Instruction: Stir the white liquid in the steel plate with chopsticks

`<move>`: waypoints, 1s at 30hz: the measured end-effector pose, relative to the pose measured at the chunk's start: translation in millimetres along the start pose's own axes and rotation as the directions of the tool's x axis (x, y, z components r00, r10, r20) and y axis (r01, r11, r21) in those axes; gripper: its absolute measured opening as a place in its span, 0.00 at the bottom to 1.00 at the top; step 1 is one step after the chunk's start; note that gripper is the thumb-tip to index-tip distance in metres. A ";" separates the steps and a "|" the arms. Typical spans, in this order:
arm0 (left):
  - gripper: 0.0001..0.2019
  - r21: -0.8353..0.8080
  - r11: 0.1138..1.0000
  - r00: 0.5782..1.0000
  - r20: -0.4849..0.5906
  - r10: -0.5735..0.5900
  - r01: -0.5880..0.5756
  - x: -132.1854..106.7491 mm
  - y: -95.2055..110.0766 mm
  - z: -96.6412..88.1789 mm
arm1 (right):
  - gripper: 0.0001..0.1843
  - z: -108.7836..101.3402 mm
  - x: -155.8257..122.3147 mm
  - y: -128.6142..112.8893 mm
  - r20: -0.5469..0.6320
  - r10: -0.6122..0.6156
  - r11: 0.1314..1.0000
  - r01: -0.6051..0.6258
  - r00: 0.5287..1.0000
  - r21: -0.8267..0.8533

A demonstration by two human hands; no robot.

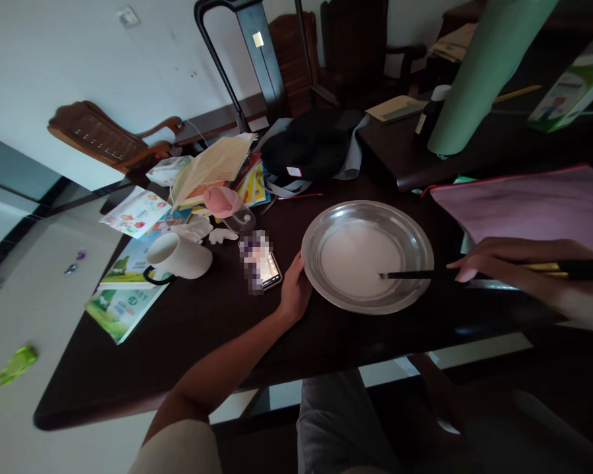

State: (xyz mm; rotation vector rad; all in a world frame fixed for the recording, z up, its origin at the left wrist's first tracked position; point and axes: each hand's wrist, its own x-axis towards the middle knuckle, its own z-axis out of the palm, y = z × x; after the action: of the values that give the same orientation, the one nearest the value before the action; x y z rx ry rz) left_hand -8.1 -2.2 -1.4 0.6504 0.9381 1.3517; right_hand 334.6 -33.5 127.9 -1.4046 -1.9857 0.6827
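A round metal basin sits on the dark table with a cloudy, whitish liquid in it. At its near-left side, my left hand grips the rim, the thumb on the edge and the other fingers partly hidden underneath. From the right, my right hand is closed around a pair of black chopsticks with gold-coloured bands. The tips reach over the rim and down to the liquid. Whether they touch the bottom I cannot tell.
Left of the basin lie a lit phone, a white mug, a pink-topped bottle and several booklets. A black bag is behind. To the right are a pink zip pouch and a tall green cylinder.
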 end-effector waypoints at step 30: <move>0.16 0.010 1.000 1.000 0.014 -0.001 0.001 -0.3 0.6 0.4 | 0.30 11.8 1.2 -20.8 0.002 -0.003 1.000 0.003 1.000 -0.002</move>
State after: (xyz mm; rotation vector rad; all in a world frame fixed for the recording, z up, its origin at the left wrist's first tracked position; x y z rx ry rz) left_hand -8.1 -2.4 -0.7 0.6661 0.9346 1.3408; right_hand 312.4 -39.5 134.7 -1.4026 -1.9897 0.6816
